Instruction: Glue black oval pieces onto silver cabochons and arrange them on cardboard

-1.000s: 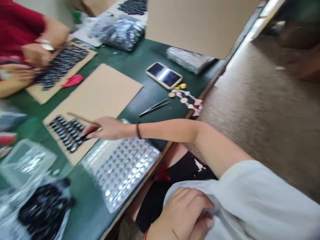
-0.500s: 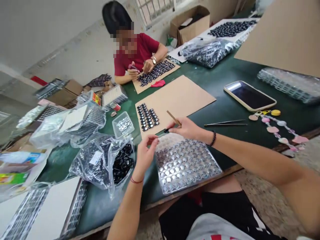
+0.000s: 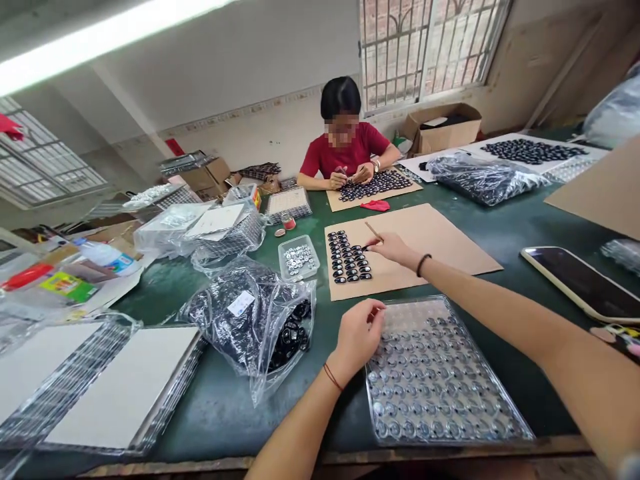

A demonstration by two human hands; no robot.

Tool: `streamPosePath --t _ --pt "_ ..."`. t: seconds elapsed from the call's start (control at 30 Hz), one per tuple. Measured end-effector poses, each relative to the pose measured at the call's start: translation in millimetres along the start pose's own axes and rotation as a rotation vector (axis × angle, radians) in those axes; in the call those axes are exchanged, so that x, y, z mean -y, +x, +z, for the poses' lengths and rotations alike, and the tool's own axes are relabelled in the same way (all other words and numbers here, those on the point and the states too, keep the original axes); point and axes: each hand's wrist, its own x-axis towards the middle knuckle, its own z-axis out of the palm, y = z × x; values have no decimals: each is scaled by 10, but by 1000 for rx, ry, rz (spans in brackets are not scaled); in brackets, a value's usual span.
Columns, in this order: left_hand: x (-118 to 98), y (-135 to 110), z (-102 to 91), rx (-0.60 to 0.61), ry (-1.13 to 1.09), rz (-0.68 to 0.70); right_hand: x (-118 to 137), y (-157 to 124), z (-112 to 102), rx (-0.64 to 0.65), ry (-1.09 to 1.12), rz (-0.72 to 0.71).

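Observation:
My right hand is closed around a thin brown wooden stick over a cardboard sheet. A small black piece shows at its fingertips, beside rows of black oval pieces with shiny centres. My left hand has its fingers curled together at the far left corner of a clear plastic tray; whether anything is pinched there is hidden. Several round silvery discs sit in the tray's pockets. Left of that hand, an open plastic bag holds black pieces.
A small clear box of silvery pieces stands behind the bag. Stacked trays lie at the left, a phone at the right. Across the table a co-worker handles black pieces on another cardboard.
My right hand has moved from the tray's far edge out over the cardboard, beside the rows of black pieces. My left hand stays by the tray's corner. The view has tilted up and turned left.

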Motion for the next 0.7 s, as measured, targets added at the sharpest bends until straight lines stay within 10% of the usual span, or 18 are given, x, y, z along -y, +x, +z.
streamPosePath --t 0.27,0.7 --pt "18 -68 10 55 128 125 -92 638 477 -47 -117 76" --pt "214 50 -98 -64 317 96 298 261 216 -25 -194 -31"
